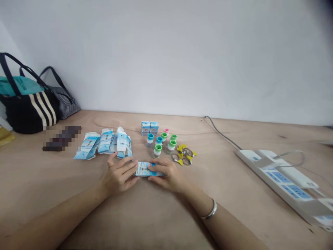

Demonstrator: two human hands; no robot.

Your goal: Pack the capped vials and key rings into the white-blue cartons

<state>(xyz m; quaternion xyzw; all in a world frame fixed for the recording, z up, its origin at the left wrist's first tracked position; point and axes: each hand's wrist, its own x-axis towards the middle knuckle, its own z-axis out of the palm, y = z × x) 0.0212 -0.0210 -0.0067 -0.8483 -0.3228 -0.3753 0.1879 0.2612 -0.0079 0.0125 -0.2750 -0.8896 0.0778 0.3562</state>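
Observation:
A small light-blue and white printed carton [142,168] lies on its side on the table in front of me. My right hand [168,173] grips its right part, thumb on the near side and fingers across the top. At the carton's left end is my left hand [120,176], its thumb and fingertips closed about that edge. Just beyond stand several small clear bottles [157,151] with green, blue or pink rings on top. Beside them lies a heap of yellow-tagged grey loops [186,154].
Several opened, partly flattened blue cartons [105,142] lie at the left. Two upright small boxes [149,127] stand behind the bottles. A white power strip [278,180] with cables lies at the right. Bags [31,107] and a blurred dark object [62,138] are at the far left.

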